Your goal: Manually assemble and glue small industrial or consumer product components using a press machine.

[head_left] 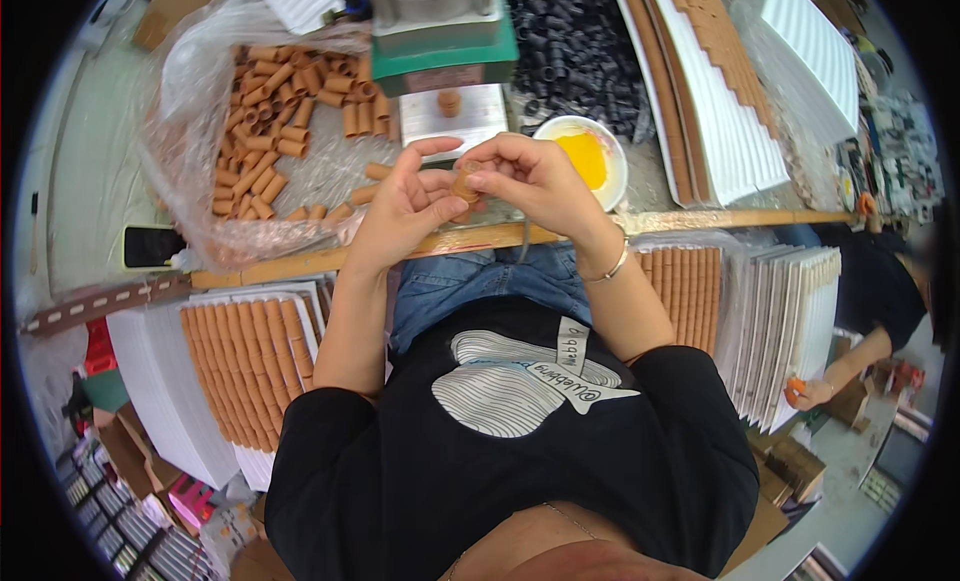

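A worker in a black T-shirt (520, 421) and blue jeans (455, 278) sits between racks of brown cylinders laid in neat rows, one rack (245, 376) at the left side and another (690, 291) at the right. Just past the knees, over the wooden edge (280, 269) of a worktable, the right hand (535, 181), a bracelet (620, 261) at its wrist, pinches a small brown piece (466, 184) between thumb and bent fingers. The left hand (410, 196) is half open beside it, index finger stretched out and the others curled toward the piece; whether it also grips cannot be told. To the right of the hands is a white bowl (618, 161) of yellow material (582, 161); to the left, loose brown cylinders (265, 131) lie heaped on clear plastic sheeting (185, 141). Straight beyond the hands, a brown part (449, 103) stands on the metal plate (420, 121) of a green-and-grey machine (445, 66). A heap of black pieces (575, 56) lies to the machine's right, with white corrugated trays (720, 111) farther right. At far right, a co-worker's hand (815, 393) holds something orange (795, 389).
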`<action>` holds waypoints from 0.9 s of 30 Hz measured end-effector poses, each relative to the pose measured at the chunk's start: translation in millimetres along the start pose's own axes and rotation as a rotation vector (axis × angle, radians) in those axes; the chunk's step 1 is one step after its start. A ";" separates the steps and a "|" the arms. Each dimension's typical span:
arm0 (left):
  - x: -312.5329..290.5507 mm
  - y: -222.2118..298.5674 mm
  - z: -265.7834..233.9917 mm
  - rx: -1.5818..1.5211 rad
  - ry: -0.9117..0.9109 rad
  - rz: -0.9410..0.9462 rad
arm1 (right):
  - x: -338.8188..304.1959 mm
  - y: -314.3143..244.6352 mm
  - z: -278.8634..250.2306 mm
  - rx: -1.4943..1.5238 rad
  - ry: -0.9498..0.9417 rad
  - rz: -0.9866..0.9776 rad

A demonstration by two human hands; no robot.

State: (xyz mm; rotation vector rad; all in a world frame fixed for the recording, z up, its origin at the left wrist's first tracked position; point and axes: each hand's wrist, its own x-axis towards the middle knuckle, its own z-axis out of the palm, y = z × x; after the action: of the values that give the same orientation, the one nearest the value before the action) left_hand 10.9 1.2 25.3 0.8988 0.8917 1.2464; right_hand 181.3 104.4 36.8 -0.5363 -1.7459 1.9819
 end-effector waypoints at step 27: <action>23.2 24.0 -138.9 1.510 0.696 -0.333 | 26.6 13.5 -151.5 -1.607 0.567 0.141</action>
State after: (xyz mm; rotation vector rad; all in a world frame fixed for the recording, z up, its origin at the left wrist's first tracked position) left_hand -123.5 36.5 -8.0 1.3359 2.5577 0.3758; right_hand 242.9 242.2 4.3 -1.4687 -2.4989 -0.0360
